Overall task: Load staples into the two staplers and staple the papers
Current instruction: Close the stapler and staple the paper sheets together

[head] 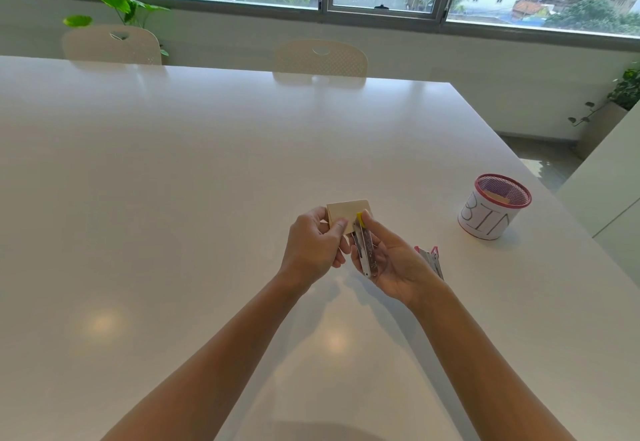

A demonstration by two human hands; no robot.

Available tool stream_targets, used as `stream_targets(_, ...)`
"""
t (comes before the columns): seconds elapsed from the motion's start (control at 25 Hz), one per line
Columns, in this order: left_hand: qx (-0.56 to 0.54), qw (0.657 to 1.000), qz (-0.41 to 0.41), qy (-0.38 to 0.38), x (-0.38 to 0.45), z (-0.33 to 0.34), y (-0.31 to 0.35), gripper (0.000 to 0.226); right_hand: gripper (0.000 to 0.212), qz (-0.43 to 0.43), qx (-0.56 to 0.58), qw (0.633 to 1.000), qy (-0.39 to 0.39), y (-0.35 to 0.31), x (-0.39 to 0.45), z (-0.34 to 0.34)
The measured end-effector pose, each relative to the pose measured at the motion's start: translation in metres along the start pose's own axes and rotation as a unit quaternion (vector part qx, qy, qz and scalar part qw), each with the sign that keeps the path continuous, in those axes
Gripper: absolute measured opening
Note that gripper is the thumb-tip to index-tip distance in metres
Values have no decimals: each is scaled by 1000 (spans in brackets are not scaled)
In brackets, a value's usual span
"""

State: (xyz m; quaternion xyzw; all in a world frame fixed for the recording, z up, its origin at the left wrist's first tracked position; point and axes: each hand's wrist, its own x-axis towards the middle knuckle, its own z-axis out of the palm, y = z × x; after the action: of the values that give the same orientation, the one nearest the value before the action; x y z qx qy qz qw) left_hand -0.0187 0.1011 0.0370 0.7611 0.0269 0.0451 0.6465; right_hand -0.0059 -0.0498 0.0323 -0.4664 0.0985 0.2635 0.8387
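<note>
- Desk (173,181): white, glossy, broad; its surface carries all the items noted below. Two pale chairs (320,58) stand at its far edge, with a leafy plant (117,7) behind the left one and a window beyond.
- Left hand (313,248): raised above the desk at centre, fingers and thumb closed on a small stack of cream papers (348,213). The thumb presses the near face of the stack; the fingers sit behind it. The papers stand roughly upright, their top edge tilted to the far side.
- Yellow-tipped stapler (363,245): clear-bodied with a metal channel and a yellow end piece, held just right of the papers. Its yellow end meets the right edge of the papers; whether the edge sits inside the mouth of the stapler cannot be told.
- Right hand (394,260): palm turned up and to the left, fingers wrapped around the yellow-tipped stapler, forefinger stretched along its right side toward the yellow end. The grip is closed on the stapler body.
- Pink stapler (431,258): lies on the desk just right of the right hand, partly hidden by the wrist; pink and metal parts show. Whether it lies open cannot be told.
- Mesh bin (493,210): round pink wire cup, far right on the desk, well apart from the hands. A white label marked "BIN" wraps its side. A tan strip shows inside it; the kind cannot be told.
</note>
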Motion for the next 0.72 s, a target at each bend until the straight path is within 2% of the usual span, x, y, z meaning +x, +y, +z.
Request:
stream_targets(0.32,7,1000,4,3,1,3,0,10,45,-3,-20,1000,5,-1,-1,2)
stream_targets(0.6,10,1000,10,1,2,3,-1,9,57,-10,-37,999,8,-3,-2,2)
stream_targets(0.72,17,1000,11,2,3,4,-2,10,50,-13,-40,999,2,-2,-1,1)
